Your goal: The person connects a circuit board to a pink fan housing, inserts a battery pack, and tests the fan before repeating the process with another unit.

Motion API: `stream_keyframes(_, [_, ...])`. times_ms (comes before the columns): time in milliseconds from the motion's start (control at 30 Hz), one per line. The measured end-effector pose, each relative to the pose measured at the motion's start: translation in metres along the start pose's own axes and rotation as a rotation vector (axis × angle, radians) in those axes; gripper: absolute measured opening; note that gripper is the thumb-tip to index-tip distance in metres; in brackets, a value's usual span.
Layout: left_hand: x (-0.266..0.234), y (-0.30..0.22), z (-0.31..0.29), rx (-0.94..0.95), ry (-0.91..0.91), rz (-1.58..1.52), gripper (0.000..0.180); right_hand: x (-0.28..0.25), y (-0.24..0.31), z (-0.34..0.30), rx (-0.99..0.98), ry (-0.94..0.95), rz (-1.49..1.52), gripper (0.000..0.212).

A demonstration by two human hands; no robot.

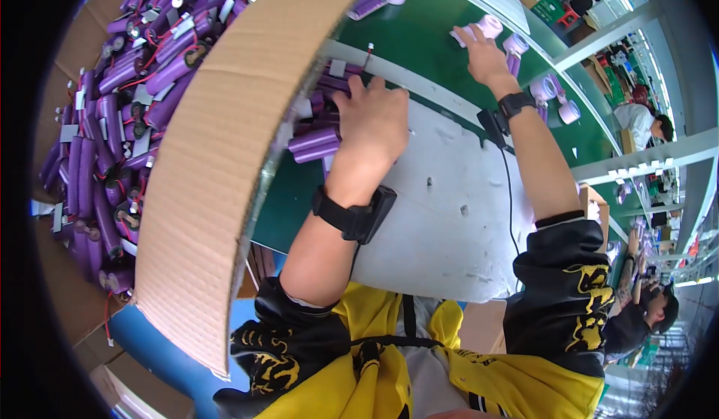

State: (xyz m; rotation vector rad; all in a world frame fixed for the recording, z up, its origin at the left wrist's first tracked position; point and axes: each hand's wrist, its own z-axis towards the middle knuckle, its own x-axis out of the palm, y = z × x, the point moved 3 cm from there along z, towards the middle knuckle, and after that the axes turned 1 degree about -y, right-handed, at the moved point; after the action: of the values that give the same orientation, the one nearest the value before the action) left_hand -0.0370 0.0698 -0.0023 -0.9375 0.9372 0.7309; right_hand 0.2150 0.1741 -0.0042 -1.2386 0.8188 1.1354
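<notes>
My left hand (372, 123) curls over a small group of purple battery packs (316, 142) beside the cardboard box. Its thumb and fingers bend down around a pack, though the fingertips are partly hidden. Out to the far right, my right hand (485, 58) reaches across the green bench with its fingers stretched and apart. Those fingers touch the loose end of a pale pinkish-purple roll (490, 26). Each wrist wears a black strap with a small dark device.
An open cardboard box (217, 142) heaped with wired purple battery packs (105, 142) stands at left. A worn grey board (442, 194) lies before me on the green bench (434, 22). More rolls (543, 88) sit along the far side. Other people work at right.
</notes>
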Motion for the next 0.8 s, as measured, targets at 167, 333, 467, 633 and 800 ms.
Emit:
stream_keyframes(167, [0.010,-0.002,0.007,-0.084,0.029,-0.102,0.029,0.041,-0.006,0.022,0.050,0.005,-0.174,0.058])
stream_keyframes(333, [-0.002,-0.010,0.010,-0.163,-0.134,-0.076,0.025,0.038,-0.050,0.005,0.037,-0.206,-0.045,0.035])
stream_keyframes(467, [-0.020,-0.019,0.010,-0.031,-0.430,-0.407,0.021,-0.032,-0.061,-0.048,0.037,-0.385,0.172,0.018])
stream_keyframes(633, [0.004,-0.031,0.014,-0.057,-0.080,-1.239,0.023,-0.073,-0.030,-0.157,-0.008,-0.252,0.528,0.014])
stream_keyframes(800, [0.022,-0.057,0.007,-0.133,0.395,-1.711,0.024,-0.097,0.021,-0.254,-0.257,-0.193,0.656,0.016])
